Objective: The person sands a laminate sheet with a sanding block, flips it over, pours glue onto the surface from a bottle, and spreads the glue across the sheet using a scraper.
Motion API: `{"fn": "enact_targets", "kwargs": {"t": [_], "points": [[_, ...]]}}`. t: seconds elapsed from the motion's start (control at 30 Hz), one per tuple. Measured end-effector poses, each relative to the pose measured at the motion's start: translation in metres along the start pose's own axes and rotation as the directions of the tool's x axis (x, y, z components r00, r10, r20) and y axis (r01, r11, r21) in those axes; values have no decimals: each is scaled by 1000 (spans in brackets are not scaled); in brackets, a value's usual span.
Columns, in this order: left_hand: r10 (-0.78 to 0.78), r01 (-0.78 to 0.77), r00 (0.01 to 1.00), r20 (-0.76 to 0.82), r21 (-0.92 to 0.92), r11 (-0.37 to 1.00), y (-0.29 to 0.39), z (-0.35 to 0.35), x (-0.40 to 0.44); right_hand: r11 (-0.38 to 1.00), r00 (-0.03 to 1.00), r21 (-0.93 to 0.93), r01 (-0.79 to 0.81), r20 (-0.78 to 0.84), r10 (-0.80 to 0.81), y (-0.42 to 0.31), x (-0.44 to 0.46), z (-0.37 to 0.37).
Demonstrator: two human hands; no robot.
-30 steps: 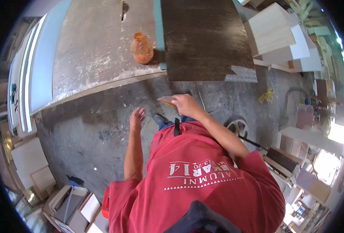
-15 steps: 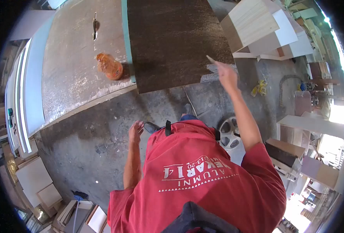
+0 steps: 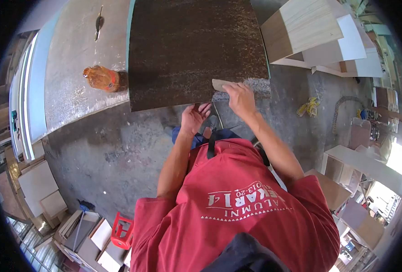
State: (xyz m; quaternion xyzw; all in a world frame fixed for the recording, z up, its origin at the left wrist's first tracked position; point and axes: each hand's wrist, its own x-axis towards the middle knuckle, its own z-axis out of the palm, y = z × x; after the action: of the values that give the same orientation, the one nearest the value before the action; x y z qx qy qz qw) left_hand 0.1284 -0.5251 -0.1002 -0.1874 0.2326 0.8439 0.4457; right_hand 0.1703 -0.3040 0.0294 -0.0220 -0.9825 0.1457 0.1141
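Note:
A dark brown board point(image 3: 187, 50) lies before me, with a pale whitish smear point(image 3: 257, 84) at its near right corner. My right hand point(image 3: 242, 100) grips a flat beige scraper point(image 3: 218, 85), which rests on the board close to its near edge, left of the smear. Just below that same edge is my left hand point(image 3: 193, 120), fingers apart, holding nothing; whether the fingertips touch the board's edge I cannot tell. To the left, a cut-open plastic bottle point(image 3: 102, 78) with orange-brown stains lies on the lighter worktable point(image 3: 74, 54).
Pale wooden box units point(image 3: 301, 31) stand on the right. A yellow bundle point(image 3: 308, 107) and a dark hose point(image 3: 337, 111) lie on the concrete floor point(image 3: 119, 154). Behind me at lower left are a red plastic stool point(image 3: 122, 231) and stacked panels point(image 3: 37, 186).
My right hand has moved left and nearer with the scraper. My left hand has come up and right to the board's near edge. The view has shifted, and a red stool now shows.

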Motion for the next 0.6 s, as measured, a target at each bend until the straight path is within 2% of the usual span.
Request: {"fn": "enact_targets", "kwargs": {"t": [0.03, 0.13, 0.17, 0.2, 0.27, 0.3, 0.33, 0.4, 0.47, 0.53, 0.57, 0.6], "points": [[-2, 2, 1000, -9, -11, 1000, -4, 3, 11, 1000, 1000, 13, 14, 15, -15, -4, -4, -2], [-50, 66, 994, 96, -170, 983, -13, 7, 39, 998, 998, 53, 45, 44, -47, -14, -12, -8], [-134, 171, 980, 147, -275, 946, -10, 6, 47, 997, 996, 46, 60, 66, -63, -20, -14, -12], [-147, 182, 979, 140, -282, 942, -14, -15, 66, 996, 993, 39, 75, 87, -78, -25, -20, -15], [26, -6, 998, 61, -297, 955, -37, -70, 101, 996, 985, 54, 76, 151, -83, -29, -38, -16], [14, -2, 998, 62, -183, 983, -30, -41, 81, 994, 976, 68, 90, 194, -102, -30, -44, -18], [8, 4, 998, 67, -187, 982, -26, -23, 73, 994, 976, 60, 87, 196, -97, -31, -52, -20], [-11, 34, 994, 105, -222, 975, -23, -10, 71, 983, 934, 181, -4, 353, -61, -31, -67, -28], [-67, 80, 996, 54, -293, 953, -24, -12, 79, 980, 933, 193, -38, 358, -34, -19, -68, -45], [-109, 111, 989, -97, 19, 994, -29, -7, 82, 989, 994, 122, -80, 86, 70, -4, -52, -70], [-111, 113, 989, -94, 17, 993, -32, -2, 81, 985, 993, 127, -117, 36, 113, 7, -38, -75], [-131, 131, 991, 24, -35, 991, -32, 11, 77, 986, 993, 123, -116, 33, 113, 23, -30, -67]]}}
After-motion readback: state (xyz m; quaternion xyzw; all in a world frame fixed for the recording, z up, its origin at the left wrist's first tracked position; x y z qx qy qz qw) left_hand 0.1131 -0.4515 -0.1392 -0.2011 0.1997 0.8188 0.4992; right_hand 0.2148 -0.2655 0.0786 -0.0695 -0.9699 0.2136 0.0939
